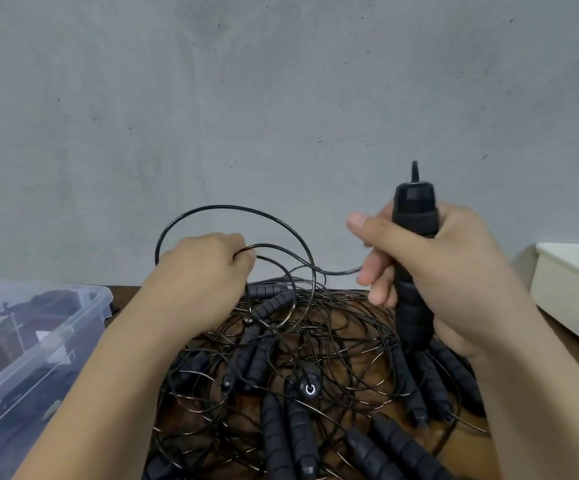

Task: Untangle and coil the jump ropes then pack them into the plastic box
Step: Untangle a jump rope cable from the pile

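Black ribbed jump-rope handle [414, 265] stands upright in the right hand [461, 271]. We note its fingers [378, 268] wrapped round the grip, with one digit stretched out to the left. A thin black cord [232, 207] runs leftward from beside that hand in raised loops to the left hand [208, 271], whose fingers are closed on the cord.

Both hands hover above the tangled pile of jump ropes [315, 368], where cords and ribbed handles are heaped on the brown wooden surface [336, 318].

We log the clear plastic box [84, 296] at the left edge of the surface, beside the pile. Dark shapes show through its wall, but we cannot identify them. A white container [575, 289] sits at the far right, against the grey wall [281, 98].
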The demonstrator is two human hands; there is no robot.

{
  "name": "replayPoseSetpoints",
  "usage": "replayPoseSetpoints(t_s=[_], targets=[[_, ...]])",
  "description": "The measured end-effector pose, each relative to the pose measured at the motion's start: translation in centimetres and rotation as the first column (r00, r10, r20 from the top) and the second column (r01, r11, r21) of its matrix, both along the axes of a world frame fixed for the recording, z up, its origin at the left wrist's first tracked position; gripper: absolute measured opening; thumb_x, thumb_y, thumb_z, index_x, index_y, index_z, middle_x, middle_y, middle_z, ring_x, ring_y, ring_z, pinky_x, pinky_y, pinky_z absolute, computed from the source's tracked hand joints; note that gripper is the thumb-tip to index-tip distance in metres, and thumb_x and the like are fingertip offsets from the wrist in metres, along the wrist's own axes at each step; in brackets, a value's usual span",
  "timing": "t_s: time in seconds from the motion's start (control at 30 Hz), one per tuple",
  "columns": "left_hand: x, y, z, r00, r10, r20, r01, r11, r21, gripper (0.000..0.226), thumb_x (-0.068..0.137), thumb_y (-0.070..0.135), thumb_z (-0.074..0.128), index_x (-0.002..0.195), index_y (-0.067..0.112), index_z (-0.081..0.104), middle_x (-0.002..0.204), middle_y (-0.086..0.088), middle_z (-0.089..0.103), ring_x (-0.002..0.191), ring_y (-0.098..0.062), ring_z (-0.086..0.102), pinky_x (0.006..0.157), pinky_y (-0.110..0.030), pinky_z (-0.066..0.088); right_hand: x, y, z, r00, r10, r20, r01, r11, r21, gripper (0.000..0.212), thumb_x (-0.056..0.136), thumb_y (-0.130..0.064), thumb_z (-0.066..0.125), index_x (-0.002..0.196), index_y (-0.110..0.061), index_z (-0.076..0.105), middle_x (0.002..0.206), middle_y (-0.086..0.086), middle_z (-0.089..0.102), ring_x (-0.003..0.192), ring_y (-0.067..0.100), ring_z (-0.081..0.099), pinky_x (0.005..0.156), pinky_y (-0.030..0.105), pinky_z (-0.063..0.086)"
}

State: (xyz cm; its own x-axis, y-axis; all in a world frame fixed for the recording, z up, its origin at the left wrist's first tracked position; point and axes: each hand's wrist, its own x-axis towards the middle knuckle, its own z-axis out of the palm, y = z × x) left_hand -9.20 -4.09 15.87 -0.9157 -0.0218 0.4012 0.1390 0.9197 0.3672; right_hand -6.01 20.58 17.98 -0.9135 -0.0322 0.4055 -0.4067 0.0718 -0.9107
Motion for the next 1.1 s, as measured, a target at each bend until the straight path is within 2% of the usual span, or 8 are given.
replayPoseSetpoints(t_s=[0.17, 0.27, 0.5, 0.7, 0.8, 0.9, 1.03, 1.1], targets=[[0.9, 1.7, -0.1, 0.996, -0.085, -0.033, 0.087, 0.995, 0.049, 0.043, 0.106, 0.045, 0.043, 0.074, 0.016, 0.045, 0.066, -0.001, 0.056, 0.07, -0.027, 0.059, 0.059, -0.037, 0.037, 0.1, -0.8, -0.6, 0.963, 0.195, 0.187, -0.247, 0.915, 0.318, 0.027, 0.093, -0.036, 0.08, 0.094, -0.01, 0.074, 0.076, 0.015, 0.078, 0.053, 0.022, 0.062, 0.051, 0.033, 0.05], [1.9, 2.8, 0.1, 0.983, -0.178, -0.052, 0.182, 0.98, 0.084, 0.04, 0.104, 0.043, 0.045, 0.072, 0.018, 0.045, 0.065, 0.001, 0.052, 0.069, -0.021, 0.054, 0.059, -0.037, 0.034, -0.7, -1.6, -1.4, 0.974, 0.135, 0.18, -0.191, 0.919, 0.346, 0.025, 0.094, -0.042, 0.078, 0.101, -0.018, 0.077, 0.078, 0.011, 0.079, 0.054, 0.02, 0.062, 0.052, 0.031, 0.051], [3.3, 4.3, 0.4, 0.916, -0.4, -0.026, 0.401, 0.916, 0.019, 0.027, 0.103, 0.045, 0.041, 0.09, 0.037, 0.063, 0.092, 0.01, 0.059, 0.103, -0.012, 0.047, 0.096, -0.041, 0.042, -1.8, -1.4, -1.9, 0.972, 0.182, 0.146, -0.186, 0.983, 0.012, 0.027, 0.095, -0.027, 0.079, 0.084, -0.004, 0.07, 0.07, 0.009, 0.072, 0.048, 0.016, 0.052, 0.046, 0.026, 0.043], [2.7, 4.0, 0.4, 0.939, -0.313, -0.14, 0.322, 0.946, 0.04, 0.021, 0.1, 0.049, 0.054, 0.081, 0.047, 0.062, 0.105, 0.017, 0.042, 0.114, -0.013, 0.036, 0.101, -0.037, 0.035, -1.7, -1.3, -1.8, 0.996, 0.08, 0.031, -0.074, 0.986, -0.147, 0.021, 0.092, -0.017, 0.08, 0.086, -0.003, 0.067, 0.071, 0.013, 0.071, 0.048, 0.015, 0.055, 0.045, 0.026, 0.043], [2.4, 3.2, 0.4, 0.97, -0.214, -0.116, 0.215, 0.977, -0.003, 0.018, 0.1, 0.055, 0.056, 0.09, 0.047, 0.069, 0.109, 0.019, 0.04, 0.11, -0.013, 0.033, 0.101, -0.039, 0.035, -1.4, -0.6, -1.2, 1.0, 0.006, -0.031, -0.013, 0.97, -0.244, 0.018, 0.093, -0.015, 0.079, 0.085, -0.006, 0.066, 0.074, 0.014, 0.074, 0.052, 0.016, 0.061, 0.046, 0.024, 0.045], [2.2, 2.2, 0.8, 0.988, -0.141, -0.066, 0.142, 0.99, 0.013, 0.027, 0.093, 0.065, 0.056, 0.086, 0.043, 0.07, 0.109, 0.02, 0.04, 0.109, -0.01, 0.03, 0.098, -0.036, 0.031, -1.1, -0.1, -0.7, 0.997, -0.03, -0.068, 0.008, 0.954, -0.299, 0.016, 0.094, -0.015, 0.078, 0.086, -0.007, 0.067, 0.077, 0.014, 0.075, 0.057, 0.017, 0.064, 0.048, 0.024, 0.046], [1.5, 0.5, 0.7, 0.998, -0.066, 0.004, 0.066, 0.984, -0.165, 0.025, 0.091, 0.06, 0.062, 0.079, 0.039, 0.068, 0.106, 0.019, 0.045, 0.11, -0.012, 0.038, 0.099, -0.036, 0.031, -0.6, 1.0, 0.2, 0.99, -0.107, -0.095, 0.06, 0.913, -0.404, 0.012, 0.096, -0.013, 0.074, 0.091, -0.005, 0.067, 0.074, 0.01, 0.075, 0.059, 0.014, 0.066, 0.048, 0.021, 0.045], [1.3, -0.2, 0.7, 0.993, -0.092, 0.07, 0.101, 0.986, -0.135, 0.021, 0.092, 0.056, 0.066, 0.081, 0.039, 0.07, 0.107, 0.019, 0.054, 0.104, -0.009, 0.05, 0.096, -0.034, 0.042, -0.4, 2.1, 0.9, 0.987, -0.131, -0.096, 0.079, 0.903, -0.421, 0.011, 0.098, -0.015, 0.073, 0.092, -0.007, 0.068, 0.075, 0.007, 0.075, 0.061, 0.013, 0.066, 0.049, 0.02, 0.045]])
